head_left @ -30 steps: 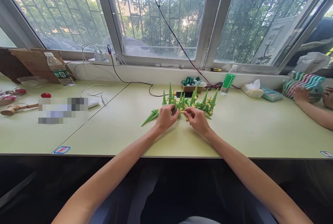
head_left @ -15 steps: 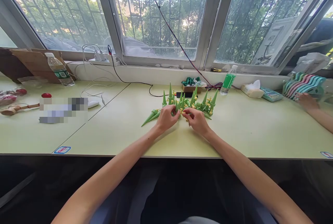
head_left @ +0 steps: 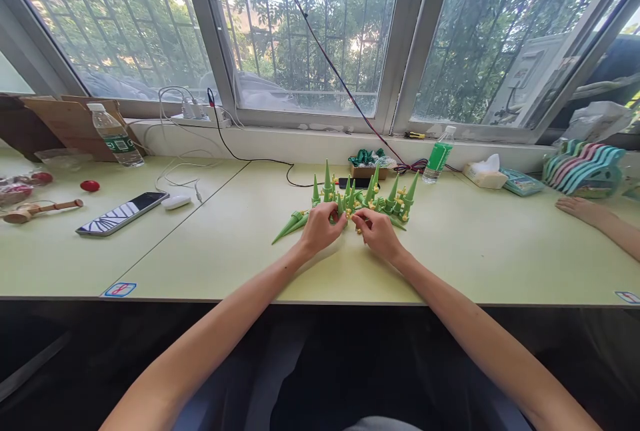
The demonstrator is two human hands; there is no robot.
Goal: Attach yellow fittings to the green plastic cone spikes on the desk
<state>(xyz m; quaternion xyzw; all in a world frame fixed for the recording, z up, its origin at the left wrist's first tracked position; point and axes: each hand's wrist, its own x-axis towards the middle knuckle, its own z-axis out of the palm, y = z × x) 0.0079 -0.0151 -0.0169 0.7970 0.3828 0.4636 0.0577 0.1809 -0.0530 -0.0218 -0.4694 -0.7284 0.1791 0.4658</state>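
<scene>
A cluster of green plastic cones (head_left: 413, 191) with small yellow pieces (head_left: 370, 203) stands on the table in front of me, most cones pointing up. Two longer cones (head_left: 290, 224) lie slanted at its left end. My left hand (head_left: 323, 225) is closed at the cluster's near side, fingers curled beside a green cone. Close by on the right, my right hand (head_left: 379, 229) has thumb and fingertips pinched together. A small yellow bit shows between the two hands. What either hand grips is too small or hidden to name.
Behind the cluster lie a dark phone (head_left: 353, 183) and a small box (head_left: 367, 171). A green-labelled bottle (head_left: 439, 156) and tissue pack (head_left: 485, 174) stand right. Another person's hand (head_left: 583, 209) rests near coloured hangers (head_left: 583, 167). Another phone (head_left: 123, 214) lies left.
The other person's hand has come away from the hangers and lies flat on the table, nearer to me. My own two hands have hardly moved.
</scene>
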